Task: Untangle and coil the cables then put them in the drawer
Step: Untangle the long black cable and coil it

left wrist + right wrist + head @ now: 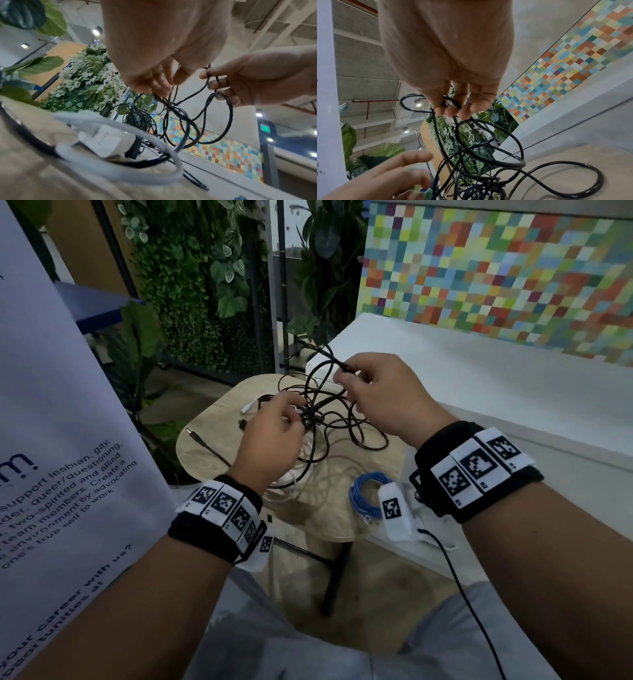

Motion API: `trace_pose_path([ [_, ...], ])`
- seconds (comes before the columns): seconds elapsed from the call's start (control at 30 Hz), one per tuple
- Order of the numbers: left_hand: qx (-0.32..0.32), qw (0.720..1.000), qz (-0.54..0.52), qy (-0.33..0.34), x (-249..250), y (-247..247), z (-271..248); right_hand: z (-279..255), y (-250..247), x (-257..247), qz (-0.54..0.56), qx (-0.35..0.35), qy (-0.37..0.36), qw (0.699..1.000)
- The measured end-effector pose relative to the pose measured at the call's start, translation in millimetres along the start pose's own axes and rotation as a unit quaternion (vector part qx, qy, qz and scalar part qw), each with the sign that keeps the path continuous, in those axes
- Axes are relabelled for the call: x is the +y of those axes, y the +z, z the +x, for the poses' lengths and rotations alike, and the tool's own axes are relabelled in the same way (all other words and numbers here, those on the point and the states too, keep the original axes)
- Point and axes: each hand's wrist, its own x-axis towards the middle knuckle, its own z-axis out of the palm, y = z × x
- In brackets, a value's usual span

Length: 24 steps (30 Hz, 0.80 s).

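At the far left we saw a printed banner [51, 412] standing close to our left forearm. Our left hand [270, 436] was curled into the knot of the black cable [329, 419], pinching strands above the round wooden stool [205, 419]. A white cable [294, 477] lay under that hand, one black plug [192, 433] near the stool's left edge. Our right hand [380, 392] pinched a raised black loop, higher and farther out. A coiled blue cable [364, 494] sat by the stool's near-right edge, the white desk [479, 378] just beyond.
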Motion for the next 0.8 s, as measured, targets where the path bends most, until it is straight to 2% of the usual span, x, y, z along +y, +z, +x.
trace_pose_path([
  [0.07, 0.102, 0.992, -0.066, -0.011, -1.7, -0.3, 2.3, -1.5, -1.9, -0.5, 0.006, 0.0, -0.013, 1.0],
  [0.13, 0.146, 0.985, -0.087, -0.015, -5.5, -3.3, 4.3, -2.7, -2.1, 0.0, 0.008, 0.003, -0.021, 1.0],
  [0.2, 0.11, 0.993, -0.046, -0.013, -11.8, -4.6, 7.1, -2.4, -2.3, 0.6, 0.019, 0.015, -0.021, 0.999],
  [0.3, -0.023, 0.997, 0.075, -0.029, -20.1, -1.2, 9.2, -0.9, -2.0, -0.5, 0.046, 0.021, -0.018, 0.999],
  [0.37, -0.067, 0.992, 0.1, -0.026, -23.6, 1.0, 9.2, 0.2, -1.1, -0.3, 0.068, 0.025, -0.019, 0.997],
  [0.53, -0.082, 0.99, 0.073, -0.087, -29.8, 4.0, 9.0, 1.3, -4.9, 2.3, 0.147, 0.057, 0.007, 0.987],
  [0.8, -0.029, 0.987, 0.035, -0.152, -28.8, 4.0, 11.1, 5.8, -11.9, 9.4, 0.233, 0.111, 0.074, 0.963],
])
